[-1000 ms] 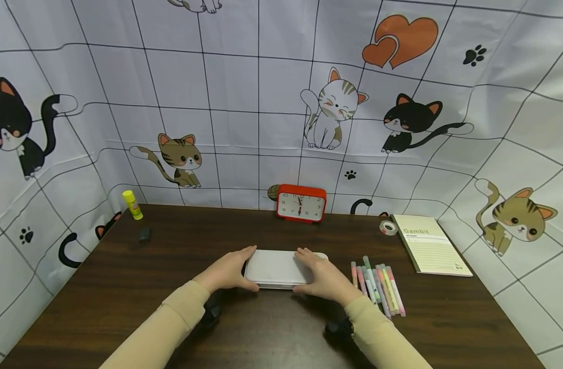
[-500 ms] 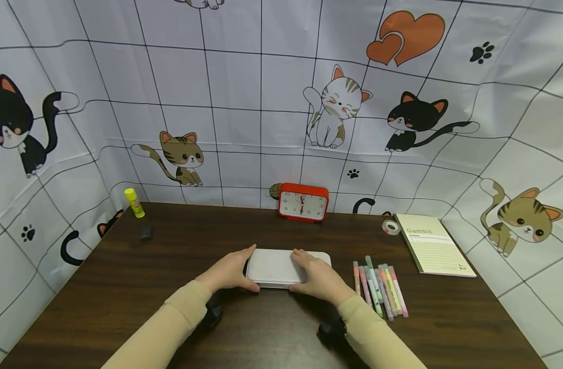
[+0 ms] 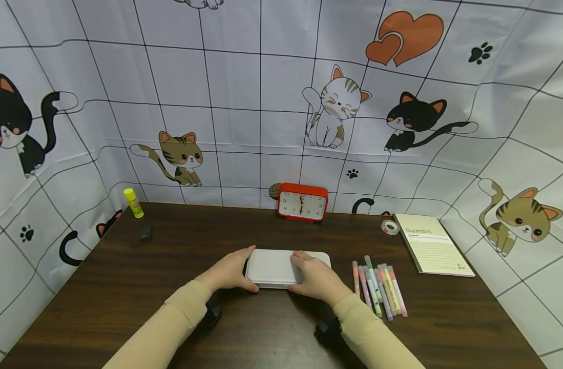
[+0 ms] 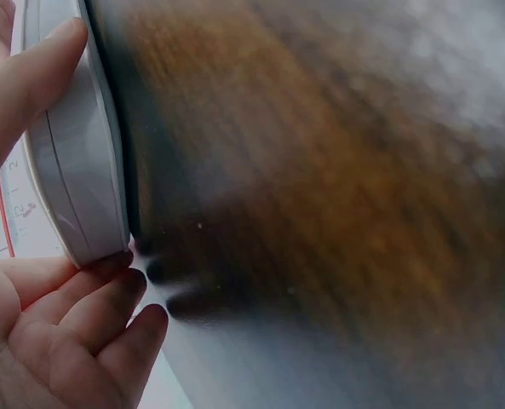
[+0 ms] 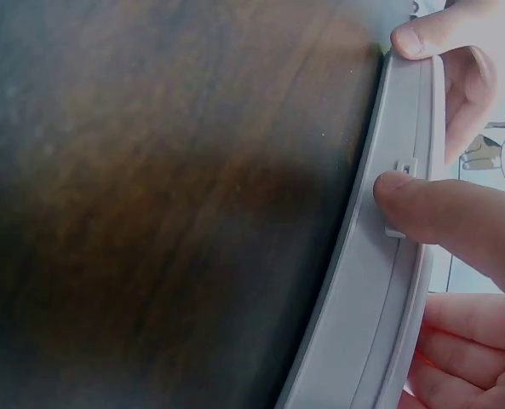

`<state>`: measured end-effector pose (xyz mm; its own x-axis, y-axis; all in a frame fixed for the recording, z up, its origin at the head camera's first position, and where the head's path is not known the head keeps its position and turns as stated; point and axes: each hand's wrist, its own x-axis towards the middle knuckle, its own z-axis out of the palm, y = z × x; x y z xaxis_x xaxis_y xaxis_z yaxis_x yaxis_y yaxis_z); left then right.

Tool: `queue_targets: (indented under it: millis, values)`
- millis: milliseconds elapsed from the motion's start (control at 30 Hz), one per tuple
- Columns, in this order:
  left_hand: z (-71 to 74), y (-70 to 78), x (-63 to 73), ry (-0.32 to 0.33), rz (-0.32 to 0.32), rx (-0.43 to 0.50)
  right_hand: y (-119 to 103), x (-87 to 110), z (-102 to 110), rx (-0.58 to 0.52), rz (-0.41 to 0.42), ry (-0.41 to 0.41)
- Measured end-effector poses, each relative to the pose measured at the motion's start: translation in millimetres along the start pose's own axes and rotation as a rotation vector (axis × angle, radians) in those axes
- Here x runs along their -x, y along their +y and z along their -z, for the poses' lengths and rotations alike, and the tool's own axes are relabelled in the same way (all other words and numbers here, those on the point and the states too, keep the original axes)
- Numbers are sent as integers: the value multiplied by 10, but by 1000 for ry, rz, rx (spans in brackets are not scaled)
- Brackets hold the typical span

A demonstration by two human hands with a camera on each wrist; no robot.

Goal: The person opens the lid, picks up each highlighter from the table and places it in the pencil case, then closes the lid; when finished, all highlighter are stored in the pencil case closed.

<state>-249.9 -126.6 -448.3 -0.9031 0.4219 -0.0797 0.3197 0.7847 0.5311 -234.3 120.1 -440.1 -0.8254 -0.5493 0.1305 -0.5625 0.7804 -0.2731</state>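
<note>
A flat white case (image 3: 269,264) with rounded corners lies lengthwise at the middle of the table. At its left end my left hand (image 3: 227,271) grips it, thumb on the front side and fingers round the end. My right hand (image 3: 319,277) holds it right of the middle; its fingers lie across the top. In the right wrist view the thumb presses on a small latch (image 5: 407,166) on the front side, partly covering it. A thin seam runs along that side, with lid and base together.
Right of the case lie several pastel highlighters (image 3: 380,289). A notepad (image 3: 433,246) and a tape roll (image 3: 390,227) are at the back right, a red clock (image 3: 303,202) at the back. A yellow glue stick (image 3: 133,203) and a small dark block (image 3: 145,233) are at the left.
My right hand has slid slightly left along the case. My left hand keeps its grip, and the case stays in place. The head view has shifted a little.
</note>
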Motion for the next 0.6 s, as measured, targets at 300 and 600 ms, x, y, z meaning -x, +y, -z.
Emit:
queue_targets:
  millis: [300, 600]
  values:
    - [-29, -9, -11, 13, 9, 4, -77, -32, -13, 182, 73, 56]
    - [-17, 0, -10, 26, 13, -16, -124, -74, 32, 286, 151, 57]
